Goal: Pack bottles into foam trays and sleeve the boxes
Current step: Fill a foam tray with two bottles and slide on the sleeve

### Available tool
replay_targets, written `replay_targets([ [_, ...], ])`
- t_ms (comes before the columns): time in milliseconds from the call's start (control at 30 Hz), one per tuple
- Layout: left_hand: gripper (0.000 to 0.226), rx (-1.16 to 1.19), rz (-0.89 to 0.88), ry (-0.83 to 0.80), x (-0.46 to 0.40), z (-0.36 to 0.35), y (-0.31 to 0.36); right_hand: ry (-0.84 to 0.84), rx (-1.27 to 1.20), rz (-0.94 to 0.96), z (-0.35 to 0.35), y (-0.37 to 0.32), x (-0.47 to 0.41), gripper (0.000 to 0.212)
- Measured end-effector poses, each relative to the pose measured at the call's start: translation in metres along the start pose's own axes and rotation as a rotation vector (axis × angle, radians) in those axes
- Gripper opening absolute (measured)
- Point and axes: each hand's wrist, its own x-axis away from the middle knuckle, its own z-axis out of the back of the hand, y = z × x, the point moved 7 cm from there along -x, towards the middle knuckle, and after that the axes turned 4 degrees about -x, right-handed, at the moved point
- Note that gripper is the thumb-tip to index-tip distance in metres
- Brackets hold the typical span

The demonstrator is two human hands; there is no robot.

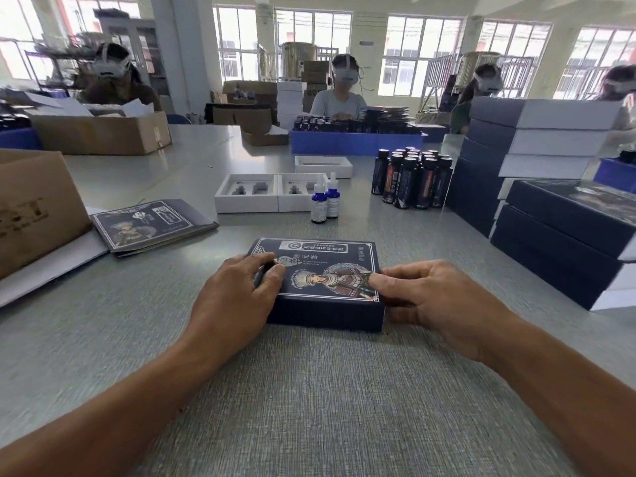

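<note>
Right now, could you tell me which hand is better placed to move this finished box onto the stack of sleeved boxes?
Probably the right hand: it grips the sleeved box at its right end, and the stack of finished boxes sits on that side. The left hand is farther away.

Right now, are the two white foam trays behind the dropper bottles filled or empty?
Empty: both white foam trays show bare cut-out slots; the dropper bottles stand outside.

Both hands grip sleeved box (323, 280) (flat).

The desk (309, 390) has a grey, finely textured matt top, the sleeved box (323, 287) is dark printed matt cardboard, the white trays (246, 194) look like foam, and the dropper bottles (325, 199) are glossy blue.
</note>
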Motion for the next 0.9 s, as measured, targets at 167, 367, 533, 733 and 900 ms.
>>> replay_targets([
  [167,0.043,0.001,-0.001,-0.001,-0.0009,-0.001,-0.0026,0.023,0.045,0.007,0.0017,-0.0005,0.0006,0.023],
  [367,0.043,-0.003,0.001,-0.006,-0.0022,-0.0031,-0.0027,0.04,0.061,0.0,0.0021,-0.0013,0.0005,0.022],
  [533,0.044,0.01,0.017,-0.021,-0.0024,-0.0038,-0.0057,0.033,0.021,0.003,0.0024,-0.002,0.0003,0.019],
  [733,0.043,0.014,0.021,-0.019,-0.003,-0.0046,-0.0059,0.016,-0.082,-0.01,0.0041,-0.0023,-0.0005,0.031],
  [900,0.044,0.012,0.011,-0.036,-0.0022,-0.0053,-0.0035,0.019,-0.136,-0.064,0.0048,-0.0009,0.0,0.031],
])
